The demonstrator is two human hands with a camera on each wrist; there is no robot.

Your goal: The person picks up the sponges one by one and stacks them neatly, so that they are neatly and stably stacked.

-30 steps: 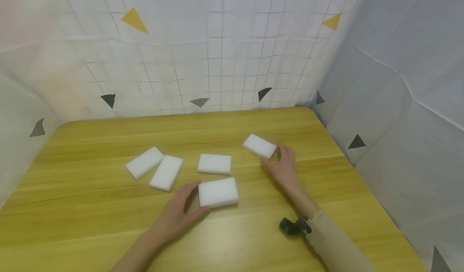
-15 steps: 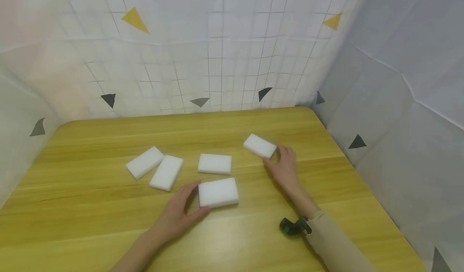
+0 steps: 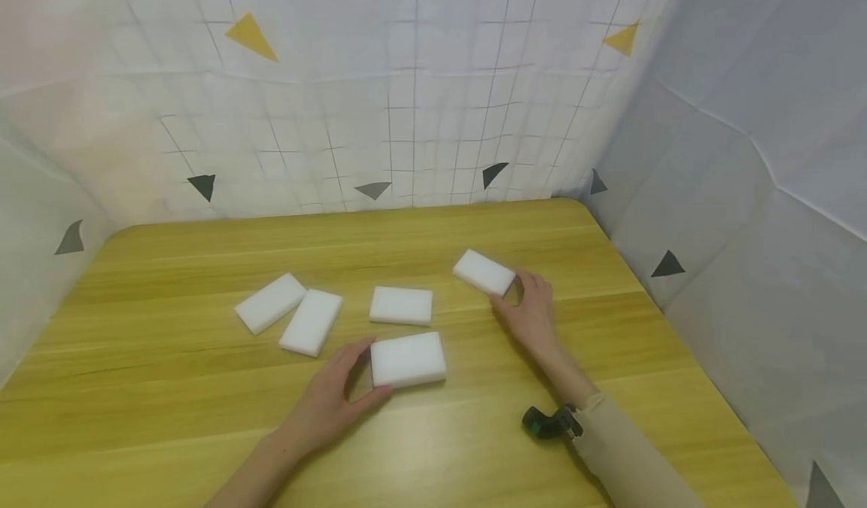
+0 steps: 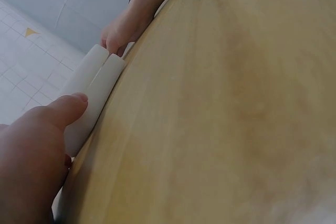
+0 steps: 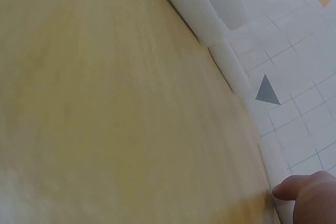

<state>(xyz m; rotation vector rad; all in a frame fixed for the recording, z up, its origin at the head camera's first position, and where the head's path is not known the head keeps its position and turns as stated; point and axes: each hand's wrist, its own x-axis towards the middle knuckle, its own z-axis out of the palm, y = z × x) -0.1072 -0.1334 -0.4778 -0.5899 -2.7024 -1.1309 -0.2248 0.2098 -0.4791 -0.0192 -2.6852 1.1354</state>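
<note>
On the table (image 3: pixel 169 387), each hand (image 3: pixel 328 403) apparently cups a sponge (image 3: pixel 408 360).

Left hand (image 4: pixel 31 156) against white sponge (image 4: pixel 86 114) on table (image 4: pixel 226 108)

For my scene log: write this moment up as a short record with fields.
surface: yellow wooden table
items: five white rectangular foam sponges, all lying flat
left hand: thumb and fingers around the left end of the nearest sponge
right hand: fingertips at the right end of the far-right sponge
untouched: middle sponge; two left sponges side by side
right wrist: black strapped device, beige sleeve
</note>
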